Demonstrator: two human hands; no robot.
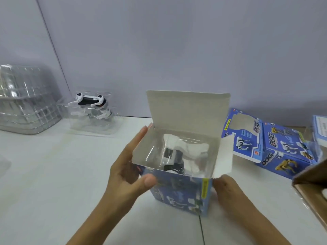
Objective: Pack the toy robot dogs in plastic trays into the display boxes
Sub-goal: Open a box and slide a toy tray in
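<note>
Clutter rings the white tabletop [53, 174]: a stack of clear trays [26, 101] at 10 o'clock, a second toy dog in its tray [91, 110] beside it, flat blue display boxes [276, 147] at 3 o'clock, and a brown carton [313, 190] cutting in at the right edge. At centre stands an open display box [180, 193], lid flap raised, with a toy robot dog in a plastic tray [178, 152] seated inside. The left hand [129, 167] grips the box's left wall, thumb on the front. The right hand [228, 190] appears to pinch the right side flap, though its fingertips are hidden.
</note>
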